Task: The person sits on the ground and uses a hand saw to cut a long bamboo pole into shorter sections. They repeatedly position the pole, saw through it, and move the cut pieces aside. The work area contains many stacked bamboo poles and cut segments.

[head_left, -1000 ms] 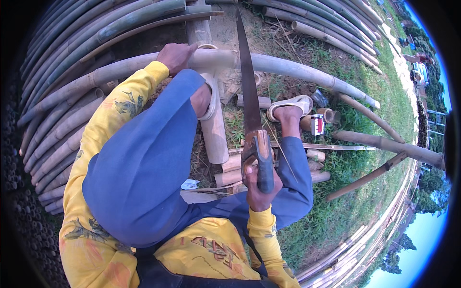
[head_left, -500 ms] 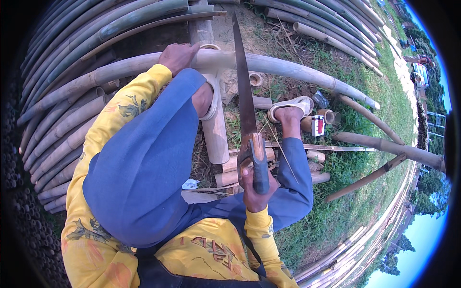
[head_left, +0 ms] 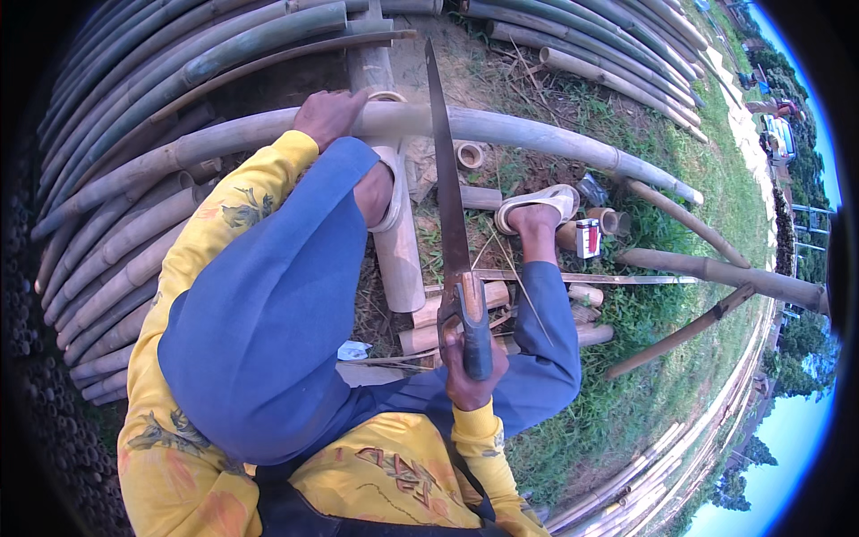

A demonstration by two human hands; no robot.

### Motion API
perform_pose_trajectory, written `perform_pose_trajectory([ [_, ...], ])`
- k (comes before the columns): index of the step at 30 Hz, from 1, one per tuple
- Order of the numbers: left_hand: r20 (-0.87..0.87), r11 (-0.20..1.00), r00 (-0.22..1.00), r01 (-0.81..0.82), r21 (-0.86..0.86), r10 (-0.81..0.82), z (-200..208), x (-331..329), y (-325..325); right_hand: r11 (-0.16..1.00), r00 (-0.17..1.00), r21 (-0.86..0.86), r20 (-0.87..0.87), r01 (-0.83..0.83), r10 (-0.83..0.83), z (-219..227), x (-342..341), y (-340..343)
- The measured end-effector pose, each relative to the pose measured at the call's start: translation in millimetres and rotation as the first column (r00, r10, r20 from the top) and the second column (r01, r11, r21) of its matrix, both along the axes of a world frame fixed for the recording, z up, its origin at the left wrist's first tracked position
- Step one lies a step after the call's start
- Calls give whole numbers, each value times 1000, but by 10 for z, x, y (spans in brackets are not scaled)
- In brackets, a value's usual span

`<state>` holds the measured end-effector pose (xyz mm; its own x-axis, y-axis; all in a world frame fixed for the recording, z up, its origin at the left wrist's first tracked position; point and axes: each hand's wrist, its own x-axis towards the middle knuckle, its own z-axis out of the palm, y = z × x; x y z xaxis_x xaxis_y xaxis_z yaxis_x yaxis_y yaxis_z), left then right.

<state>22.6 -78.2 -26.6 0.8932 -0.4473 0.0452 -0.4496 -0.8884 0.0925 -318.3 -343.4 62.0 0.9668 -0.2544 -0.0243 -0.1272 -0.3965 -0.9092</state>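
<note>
My right hand (head_left: 472, 376) is wrapped round the wooden handle of a hand saw (head_left: 449, 188). The long dark blade points away from me and crosses a thick pale bamboo pole (head_left: 555, 140), its edge against the pole. Just left of the blade, a blurred patch shows on the bamboo. My left hand (head_left: 329, 116) grips the same pole from above, left of the blade, with the fingers partly hidden. The pole lies crosswise over another bamboo length (head_left: 398, 264) that runs away from me, beside my sandalled left foot.
Stacked bamboo poles (head_left: 125, 242) fill the left, and more poles (head_left: 608, 85) lie at the far right. Short cut bamboo pieces (head_left: 419, 338) lie between my legs. A red and white pack (head_left: 588, 238) stands near my right foot. Propped poles (head_left: 716, 268) cross the grass at right.
The saw and my right hand have drawn back toward me and slightly left. My left hand stays on the pole.
</note>
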Motion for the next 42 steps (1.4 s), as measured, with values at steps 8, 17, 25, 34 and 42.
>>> perform_pose_trajectory([
  [8,-54,998,997,-56,-25,54,-66,26,-10,998,1000,59,16,-8,7,-82,-131,49],
  [17,27,1000,1000,7,3,-7,-61,-44,42,996,999,82,-7,-34,35,-62,-178,96],
  [25,22,1000,1000,7,-5,-7,-50,-30,3,999,997,-5,66,-34,34,-111,355,247],
  [34,48,1000,999,5,10,-6,-2,-86,54,998,1000,56,26,2,-3,-157,307,247],
  [42,45,1000,999,26,8,-27,15,-58,107,996,992,86,124,22,-33,-287,-287,342],
])
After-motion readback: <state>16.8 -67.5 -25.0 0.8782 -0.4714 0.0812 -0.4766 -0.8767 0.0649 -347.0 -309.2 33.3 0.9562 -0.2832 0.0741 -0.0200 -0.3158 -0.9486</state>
